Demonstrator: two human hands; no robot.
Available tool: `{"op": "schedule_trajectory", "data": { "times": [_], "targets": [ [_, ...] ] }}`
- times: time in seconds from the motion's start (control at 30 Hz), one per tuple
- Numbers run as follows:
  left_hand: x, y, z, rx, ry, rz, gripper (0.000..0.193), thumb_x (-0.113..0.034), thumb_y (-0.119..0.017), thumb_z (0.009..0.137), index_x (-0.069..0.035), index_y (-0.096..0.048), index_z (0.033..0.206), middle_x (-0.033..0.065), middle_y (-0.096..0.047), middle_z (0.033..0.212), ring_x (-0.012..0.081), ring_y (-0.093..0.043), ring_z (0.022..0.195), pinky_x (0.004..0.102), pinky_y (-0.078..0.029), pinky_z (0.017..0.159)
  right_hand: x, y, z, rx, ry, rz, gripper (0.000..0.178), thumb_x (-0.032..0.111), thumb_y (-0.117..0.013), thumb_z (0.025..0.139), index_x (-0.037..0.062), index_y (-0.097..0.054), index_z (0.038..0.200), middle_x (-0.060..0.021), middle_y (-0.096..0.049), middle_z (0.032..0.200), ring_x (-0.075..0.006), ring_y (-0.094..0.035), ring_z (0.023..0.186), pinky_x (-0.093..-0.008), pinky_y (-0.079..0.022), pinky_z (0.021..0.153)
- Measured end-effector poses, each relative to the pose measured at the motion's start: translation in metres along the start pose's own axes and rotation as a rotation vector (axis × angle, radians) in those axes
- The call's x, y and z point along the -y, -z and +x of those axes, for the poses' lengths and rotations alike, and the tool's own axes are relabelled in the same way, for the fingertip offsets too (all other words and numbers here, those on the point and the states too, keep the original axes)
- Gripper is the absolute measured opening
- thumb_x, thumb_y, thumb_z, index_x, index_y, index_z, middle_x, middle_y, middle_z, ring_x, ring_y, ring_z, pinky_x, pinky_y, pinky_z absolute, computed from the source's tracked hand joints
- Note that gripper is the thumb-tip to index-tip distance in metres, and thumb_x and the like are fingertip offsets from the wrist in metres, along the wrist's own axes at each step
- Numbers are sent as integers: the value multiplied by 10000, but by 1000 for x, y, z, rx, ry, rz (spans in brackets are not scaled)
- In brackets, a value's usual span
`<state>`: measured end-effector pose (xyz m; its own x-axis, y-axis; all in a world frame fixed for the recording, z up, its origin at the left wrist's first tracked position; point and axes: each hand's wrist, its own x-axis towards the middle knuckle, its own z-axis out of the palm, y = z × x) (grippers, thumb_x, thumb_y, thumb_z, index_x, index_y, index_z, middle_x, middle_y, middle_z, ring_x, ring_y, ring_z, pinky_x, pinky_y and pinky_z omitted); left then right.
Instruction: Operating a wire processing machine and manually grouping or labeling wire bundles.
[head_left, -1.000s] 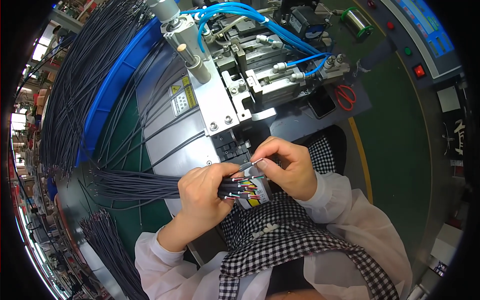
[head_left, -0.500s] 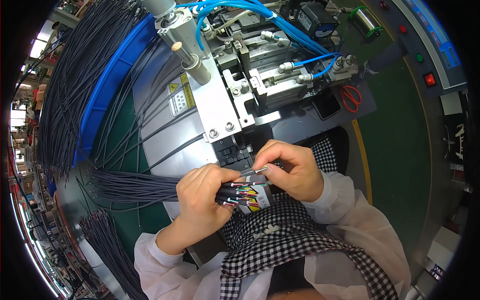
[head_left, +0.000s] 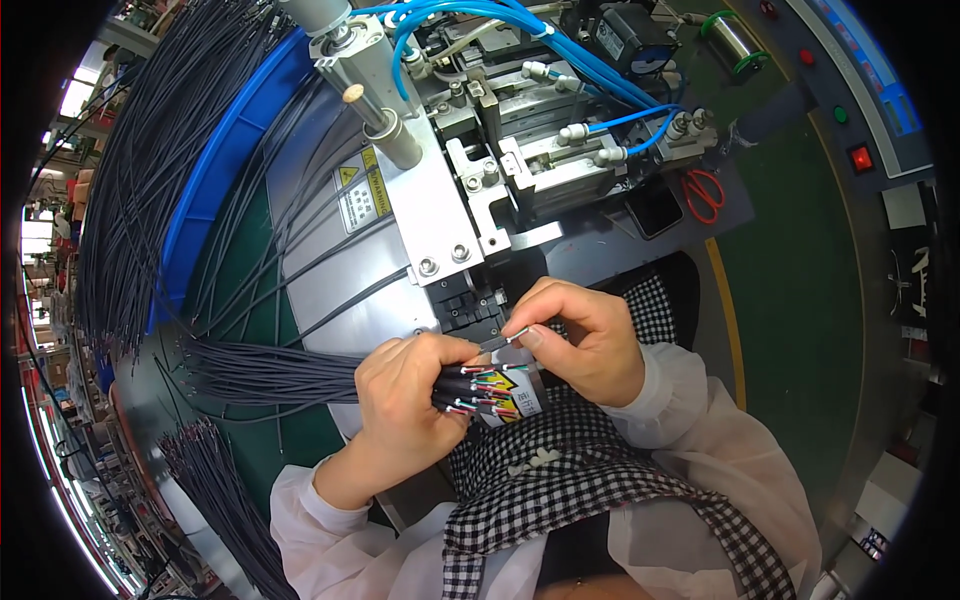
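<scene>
My left hand (head_left: 408,400) grips a bundle of dark grey cables (head_left: 270,372) whose stripped ends (head_left: 485,388) show red, green and white cores. My right hand (head_left: 585,335) pinches a single cable end (head_left: 507,340) between thumb and forefinger, just below the black jaw block (head_left: 470,308) at the front of the grey crimping machine (head_left: 440,215). The two hands are almost touching. A yellow-and-white label (head_left: 520,402) lies under the wire ends.
A blue tray (head_left: 215,160) full of long dark cables runs along the left. More cable bundles (head_left: 215,480) hang at the lower left. Blue air hoses (head_left: 600,85) cross the machine top. Red-handled scissors (head_left: 706,192) and a dark phone (head_left: 655,208) lie right of the machine.
Both hands have stayed in front of the jaw block, with the right hand's fingers shifting slightly on the single cable end. The view has tilted a little.
</scene>
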<state>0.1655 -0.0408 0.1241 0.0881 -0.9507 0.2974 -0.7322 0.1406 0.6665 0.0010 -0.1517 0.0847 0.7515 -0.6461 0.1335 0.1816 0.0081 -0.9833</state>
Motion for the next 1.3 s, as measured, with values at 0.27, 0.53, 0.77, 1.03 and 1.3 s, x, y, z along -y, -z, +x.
{"op": "schedule_trajectory", "data": {
  "times": [0.27,0.53,0.77,1.03,1.3],
  "targets": [
    [3,7,5,12,-223,100,268,-29,-689,618,-39,-604,872,44,-527,660,197,-514,542,301,-365,492,10,21,15,253,-322,308,71,-19,-572,844,-26,-628,887,-75,-626,856,-103,-586,766,-230,-480,694],
    [16,6,17,-19,-365,359,233,-78,-663,663,-48,-618,890,16,-432,613,155,-443,502,283,-305,460,4,15,16,5,-330,80,49,29,-618,842,-5,-633,873,9,-606,768,-37,-532,692,-182,-437,620],
    [24,0,20,-17,-375,409,185,-94,-639,678,-66,-616,860,-4,-361,595,128,-405,490,274,-285,452,-5,11,19,-78,-231,-144,38,41,-635,823,13,-615,839,22,-568,768,-32,-483,678,-180,-392,612],
    [20,-1,21,63,-296,407,202,-80,-701,671,-49,-606,847,33,-424,588,185,-445,492,316,-330,464,-15,7,17,-75,-266,-161,54,15,-643,797,16,-590,788,72,-495,659,3,-396,591,-163,-338,520],
    [18,-2,20,79,-217,386,189,-85,-699,665,-53,-592,817,42,-456,598,202,-474,510,321,-354,479,-15,1,18,-135,-240,-153,58,14,-638,803,18,-584,779,70,-484,665,1,-391,603,-170,-337,515]
  ]
}}
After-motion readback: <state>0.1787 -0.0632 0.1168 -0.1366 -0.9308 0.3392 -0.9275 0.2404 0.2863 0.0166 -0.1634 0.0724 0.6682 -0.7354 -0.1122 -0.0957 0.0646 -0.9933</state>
